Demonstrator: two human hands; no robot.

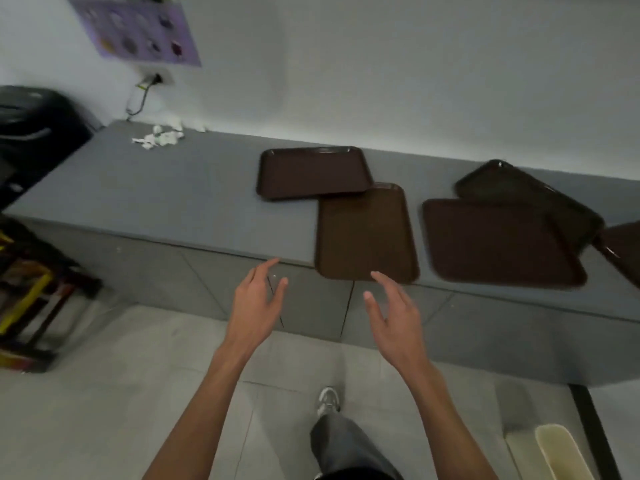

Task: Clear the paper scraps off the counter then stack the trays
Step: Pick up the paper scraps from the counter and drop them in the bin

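White paper scraps [160, 136] lie in a small heap at the far left corner of the grey counter [156, 195]. Several brown trays lie on the counter: one at the back [311, 173], one [365, 233] overhanging the front edge with its far end under the back tray, a wide one [498, 242] to the right, a darker one [540, 202] partly beneath it, and another [623, 251] cut off at the right edge. My left hand [254, 306] and my right hand [396, 317] hover open in front of the counter, below the overhanging tray, holding nothing.
A black bin [34, 129] stands left of the counter. A yellow and black rack [31, 292] is on the floor at left. A cream container [561, 452] sits at bottom right. A purple poster [138, 26] and a wall socket [156, 79] are above the scraps.
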